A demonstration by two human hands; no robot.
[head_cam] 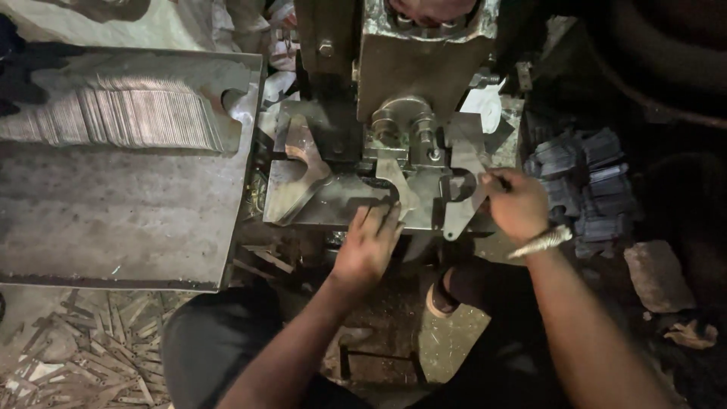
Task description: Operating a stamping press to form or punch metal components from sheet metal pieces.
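Dull, scuffed steel press bed (333,201); shiny thin metal blanks (113,117) on a matt, scratched steel table (113,227).

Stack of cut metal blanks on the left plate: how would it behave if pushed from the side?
The stack of blanks already leans fanned over, so it would likely slide apart, not move whole. Each looks thin, flat and stiff, unlikely to roll. Bare shiny metal on the steel plate probably slips easily.

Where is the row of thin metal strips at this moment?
In the head view, the row of thin metal strips lies at the upper left, on the flat metal tray beside the press machine, away from both hands.
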